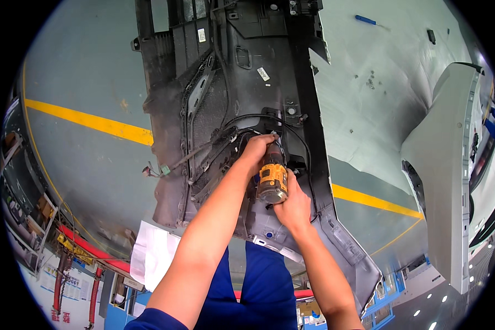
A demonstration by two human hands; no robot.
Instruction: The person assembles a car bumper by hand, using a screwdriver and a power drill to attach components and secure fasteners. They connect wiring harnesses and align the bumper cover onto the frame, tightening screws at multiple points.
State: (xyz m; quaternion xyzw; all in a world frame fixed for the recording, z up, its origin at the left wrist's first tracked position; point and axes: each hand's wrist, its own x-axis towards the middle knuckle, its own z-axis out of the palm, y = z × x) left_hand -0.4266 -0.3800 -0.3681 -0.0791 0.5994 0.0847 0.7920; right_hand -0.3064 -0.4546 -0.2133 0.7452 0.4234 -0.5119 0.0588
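My right hand (293,204) is wrapped round the grip of a yellow and black cordless drill (273,179). The drill's front end points away from me, down at the inner side of a large black car bumper (264,47). Bent and closed, the fingers of my left hand (257,148) are at the drill's nose; what they pinch is too small to make out. A black wiring harness (269,116) runs across the bumper just beyond both hands. Its loose green connector (165,170) hangs past the bumper's left edge.
A white sheet of paper (153,256) is at the lower left. On the pale floor covering to the right lie a blue screwdriver (365,20), a small black part (431,37) and several tiny fasteners (372,80). A light-coloured car body panel (451,126) stands at the far right.
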